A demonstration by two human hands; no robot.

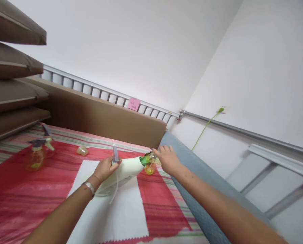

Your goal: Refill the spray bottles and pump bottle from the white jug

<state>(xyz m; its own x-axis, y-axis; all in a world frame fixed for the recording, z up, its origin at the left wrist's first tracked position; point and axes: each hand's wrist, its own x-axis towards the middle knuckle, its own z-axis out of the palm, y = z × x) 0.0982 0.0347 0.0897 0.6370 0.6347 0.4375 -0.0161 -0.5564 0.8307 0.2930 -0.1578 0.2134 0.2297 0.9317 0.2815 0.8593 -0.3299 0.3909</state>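
My left hand (pixel 105 169) is closed on a grey-topped spray head (pixel 115 155), its thin pale dip tube (pixel 117 184) hanging free. Against the same hand lies a large pale green bottle (pixel 129 166), tilted toward the right, with a bright green mouth (pixel 144 160). The mouth meets a small clear bottle (pixel 150 168) with yellow liquid low in it. My right hand (pixel 168 159) has its fingers bent at the clear bottle's upper part. How much of the pale bottle my left hand grips is hidden.
Spray bottles (pixel 36 157) stand on the red sheet (pixel 19 189) at left, near a small clear cup-like piece (pixel 82 150). White paper (pixel 110 217) lies beneath the pale bottle. Brown boards (pixel 102 115), stacked brown panels (pixel 14 64) and a blue-grey padded edge (pixel 184 173) border the surface.
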